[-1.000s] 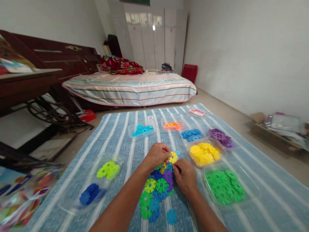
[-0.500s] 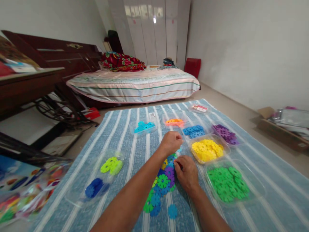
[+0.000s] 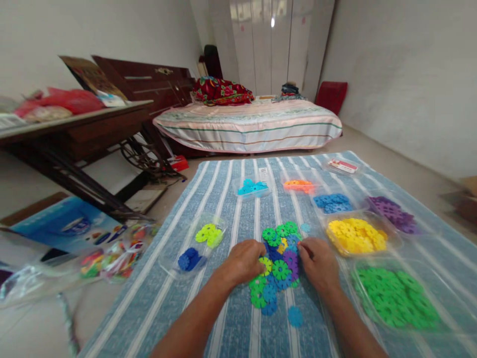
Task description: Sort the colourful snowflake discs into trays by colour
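I knelt over the striped mat (image 3: 231,303) with both hands down on the loose pile (image 3: 278,268) of snowflake discs, which lay on the mat between my wrists. My left hand (image 3: 244,262) rested at the pile's left edge, fingers curled over a lime disc (image 3: 265,265), touching it; whether I had actually pinched it I could not tell, since the knuckles hid the fingertips. My right hand (image 3: 319,259) sat at the pile's right edge, fingers bent toward the purple and blue discs there, and again the grip itself was hidden. Neither hand was spread flat.

The trays stood around the pile in an arc, each holding one colour, I judge so that any of them could be reached from where the hands worked. To my right were the green tray (image 3: 395,298), nearest, then the yellow tray (image 3: 356,233) just beyond it, with the purple discs (image 3: 397,215) and a blue tray (image 3: 333,202) farther out. Orange (image 3: 298,185) and cyan (image 3: 252,187) sat at the far side. To my left one tray (image 3: 197,243) held lime and dark blue discs together (the only one holding two colours). One blue disc (image 3: 295,315) lay apart from the pile, near my right forearm. Off the mat to the left lay a bag (image 3: 112,251) of mixed pieces, beside the bench (image 3: 74,129).
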The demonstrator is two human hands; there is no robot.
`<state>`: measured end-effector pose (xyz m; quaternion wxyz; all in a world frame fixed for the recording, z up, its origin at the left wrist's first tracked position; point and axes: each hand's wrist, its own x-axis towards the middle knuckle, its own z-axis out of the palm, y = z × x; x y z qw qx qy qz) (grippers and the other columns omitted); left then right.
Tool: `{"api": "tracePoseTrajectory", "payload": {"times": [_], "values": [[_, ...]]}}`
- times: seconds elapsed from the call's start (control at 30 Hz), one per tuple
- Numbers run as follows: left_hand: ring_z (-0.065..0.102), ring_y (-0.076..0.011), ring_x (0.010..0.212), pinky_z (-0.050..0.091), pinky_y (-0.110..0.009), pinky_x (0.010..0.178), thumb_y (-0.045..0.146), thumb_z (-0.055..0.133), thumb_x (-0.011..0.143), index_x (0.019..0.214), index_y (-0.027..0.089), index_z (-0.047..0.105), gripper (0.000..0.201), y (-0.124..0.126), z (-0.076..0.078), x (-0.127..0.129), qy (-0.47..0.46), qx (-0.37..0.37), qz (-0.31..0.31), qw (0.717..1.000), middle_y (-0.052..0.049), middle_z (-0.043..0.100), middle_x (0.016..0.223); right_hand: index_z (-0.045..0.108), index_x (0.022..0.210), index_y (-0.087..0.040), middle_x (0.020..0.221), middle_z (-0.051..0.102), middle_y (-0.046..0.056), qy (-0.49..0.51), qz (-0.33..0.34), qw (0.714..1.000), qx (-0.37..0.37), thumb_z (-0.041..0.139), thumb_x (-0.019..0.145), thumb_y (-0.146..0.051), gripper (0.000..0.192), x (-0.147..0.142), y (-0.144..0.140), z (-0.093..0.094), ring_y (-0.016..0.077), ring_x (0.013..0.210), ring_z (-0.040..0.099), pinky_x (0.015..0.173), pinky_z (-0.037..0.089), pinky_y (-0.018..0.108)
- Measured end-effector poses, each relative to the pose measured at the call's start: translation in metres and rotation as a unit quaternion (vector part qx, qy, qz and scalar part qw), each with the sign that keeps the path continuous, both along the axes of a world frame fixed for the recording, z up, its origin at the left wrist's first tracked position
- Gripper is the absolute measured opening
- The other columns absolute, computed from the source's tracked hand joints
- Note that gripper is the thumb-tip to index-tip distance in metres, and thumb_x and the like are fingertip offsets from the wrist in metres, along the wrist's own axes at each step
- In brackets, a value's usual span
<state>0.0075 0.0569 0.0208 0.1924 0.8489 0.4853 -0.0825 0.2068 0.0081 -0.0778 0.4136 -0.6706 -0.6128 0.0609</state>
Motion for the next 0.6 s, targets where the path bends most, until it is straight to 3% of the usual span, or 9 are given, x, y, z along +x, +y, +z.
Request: {"api": "tracePoseTrajectory", "payload": {"times": [0.1,0.3,0.47,0.6], "values": [[0.057,-0.0193,0.082,0.038,-0.025,0.067,0.020,0.060,0.063,0.090,0.020,0.064,0.027,-0.006,-0.004,0.000,-0.008,0.006,0.002,1.000,-0.004,0.064,0.090,0.065,0.079,-0.019,0.085,0.065,0.005,0.001,0.004,1.000,0.001,0.047,0.083,-0.033,0.023,0.001,-0.001,-0.002,0.0184,0.083,0.055,0.079,0.041,0.032],[0.051,-0.0120,0.065,0.032,-0.020,0.055,0.018,0.058,0.064,0.068,0.017,0.059,0.005,-0.006,-0.007,-0.002,-0.127,-0.038,0.056,0.990,0.002,0.057,0.066,0.065,0.079,-0.020,0.084,0.065,0.005,-0.001,0.013,1.000,-0.003,0.047,0.083,-0.035,0.023,0.004,-0.001,-0.006,0.0185,0.082,0.056,0.078,0.042,0.032],[0.047,-0.0092,0.055,0.033,-0.019,0.052,0.022,0.053,0.070,0.066,0.015,0.058,0.009,0.005,0.028,-0.034,-0.253,-0.039,0.146,0.956,0.004,0.051,0.056,0.065,0.079,-0.021,0.084,0.065,0.005,-0.002,0.013,1.000,-0.003,0.047,0.082,-0.037,0.024,0.004,-0.003,-0.005,0.0193,0.082,0.056,0.078,0.042,0.033],[0.048,-0.0107,0.055,0.034,-0.020,0.053,0.024,0.055,0.070,0.065,0.017,0.061,0.011,0.027,0.049,-0.077,-0.182,0.066,0.241,0.951,0.003,0.052,0.053,0.065,0.077,-0.020,0.083,0.065,0.005,-0.001,0.010,1.000,0.003,0.046,0.082,-0.037,0.026,0.003,-0.004,0.000,0.0193,0.081,0.056,0.078,0.042,0.033]]}}
